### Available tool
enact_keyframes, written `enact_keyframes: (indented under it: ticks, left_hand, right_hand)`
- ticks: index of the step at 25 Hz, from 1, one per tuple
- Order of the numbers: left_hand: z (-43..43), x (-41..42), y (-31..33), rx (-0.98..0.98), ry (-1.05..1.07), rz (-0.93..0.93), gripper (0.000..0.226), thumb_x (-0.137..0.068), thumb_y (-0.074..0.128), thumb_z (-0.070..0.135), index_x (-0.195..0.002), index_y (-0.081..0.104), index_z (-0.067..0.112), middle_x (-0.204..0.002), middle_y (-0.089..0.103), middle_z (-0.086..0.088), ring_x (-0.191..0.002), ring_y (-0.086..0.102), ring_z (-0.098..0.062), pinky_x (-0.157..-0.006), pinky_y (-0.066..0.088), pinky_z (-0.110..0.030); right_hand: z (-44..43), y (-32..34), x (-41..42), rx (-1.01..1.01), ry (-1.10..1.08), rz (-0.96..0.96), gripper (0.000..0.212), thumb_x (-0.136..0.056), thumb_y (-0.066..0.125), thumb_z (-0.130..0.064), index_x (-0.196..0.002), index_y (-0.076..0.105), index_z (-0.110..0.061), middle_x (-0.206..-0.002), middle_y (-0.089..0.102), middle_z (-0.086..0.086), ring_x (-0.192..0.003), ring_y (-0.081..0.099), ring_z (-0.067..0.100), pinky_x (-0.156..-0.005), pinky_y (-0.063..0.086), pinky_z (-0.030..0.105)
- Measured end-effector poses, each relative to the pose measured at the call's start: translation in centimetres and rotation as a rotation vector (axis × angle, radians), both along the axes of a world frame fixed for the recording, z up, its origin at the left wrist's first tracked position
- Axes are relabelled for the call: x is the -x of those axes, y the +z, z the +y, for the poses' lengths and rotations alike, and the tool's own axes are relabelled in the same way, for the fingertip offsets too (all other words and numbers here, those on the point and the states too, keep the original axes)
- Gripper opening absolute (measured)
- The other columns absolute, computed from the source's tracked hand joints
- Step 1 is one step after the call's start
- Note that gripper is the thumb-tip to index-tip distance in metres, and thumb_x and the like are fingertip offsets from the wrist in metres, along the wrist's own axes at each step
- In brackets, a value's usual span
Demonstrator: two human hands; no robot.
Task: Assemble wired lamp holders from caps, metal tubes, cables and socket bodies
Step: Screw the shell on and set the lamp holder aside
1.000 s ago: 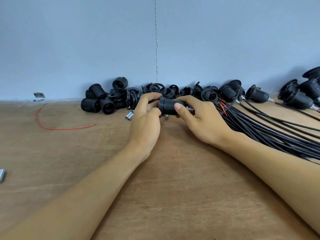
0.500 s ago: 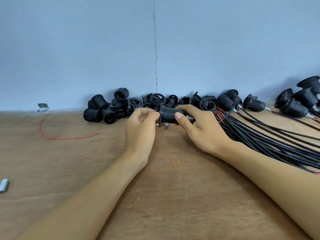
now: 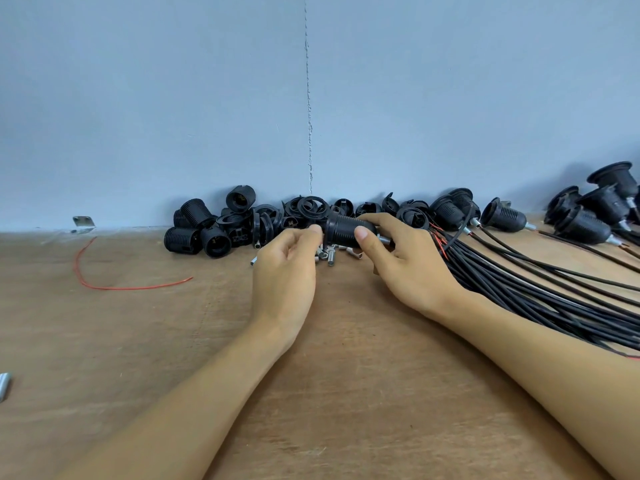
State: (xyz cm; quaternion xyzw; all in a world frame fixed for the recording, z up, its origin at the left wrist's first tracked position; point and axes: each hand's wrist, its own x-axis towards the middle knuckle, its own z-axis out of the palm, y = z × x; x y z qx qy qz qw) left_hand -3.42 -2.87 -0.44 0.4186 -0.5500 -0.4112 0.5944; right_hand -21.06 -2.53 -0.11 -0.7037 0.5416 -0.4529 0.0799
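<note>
While it is held lying on its side, above the table, the socket body (image 3: 346, 229) sits between the thumb and the curled fingers of the right hand (image 3: 408, 268), with its wide end turned toward the left hand (image 3: 285, 275). A short metal tube (image 3: 383, 240) comes out of its narrow end, between the right fingers.

One second ago the left thumb and forefinger were wrapped around the wide end. Now the left hand has drawn back a little, and only its fingertips (image 3: 314, 231) meet the rim. The fingers are curled, but I cannot tell if they pinch the rim, hold some small part, or hold nothing. I judge that the left hand is between two turns or is finishing the joining, so this holder is probably almost complete.

Just under both hands some loose metal tubes (image 3: 329, 257) lie on the table (image 3: 346, 393). Behind the hands, along the wall, is a pile of caps and socket bodies (image 3: 221, 230). The bundle of black cables (image 3: 519, 285) runs from beside the right hand past the right wrist, and beyond it lie finished holders (image 3: 585, 221). Well apart from the left hand lies a red wire (image 3: 104, 287).
</note>
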Motion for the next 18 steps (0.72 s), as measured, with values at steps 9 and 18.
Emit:
enact_keyframes:
  ticks: [9, 18]
  left_hand:
    - [-0.46, -0.21, 0.14, -0.128, -0.101, -0.057, 0.069, -0.091, 0.033, 0.069, -0.094, 0.08, 0.019, -0.1, 0.079, 0.001, -0.105, 0.07, -0.016, -0.107, 0.046, -0.047]
    - [-0.23, 0.03, -0.1, -0.007, 0.055, -0.056, 0.054, -0.099, 0.041, 0.059, -0.081, 0.079, 0.025, -0.088, 0.077, 0.017, -0.092, 0.071, -0.006, -0.091, 0.053, -0.035]
  right_hand:
    - [0.2, 0.03, 0.13, 0.032, 0.136, 0.155, 0.037, -0.096, 0.053, -0.047, -0.124, 0.064, -0.026, -0.104, 0.072, -0.015, -0.087, 0.065, 0.001, -0.075, 0.049, 0.021]
    - [-0.12, 0.0, 0.4, 0.047, -0.031, 0.036, 0.033, -0.099, 0.056, -0.045, -0.127, 0.063, -0.029, -0.088, 0.07, -0.021, -0.064, 0.059, -0.003, -0.064, 0.038, 0.018]
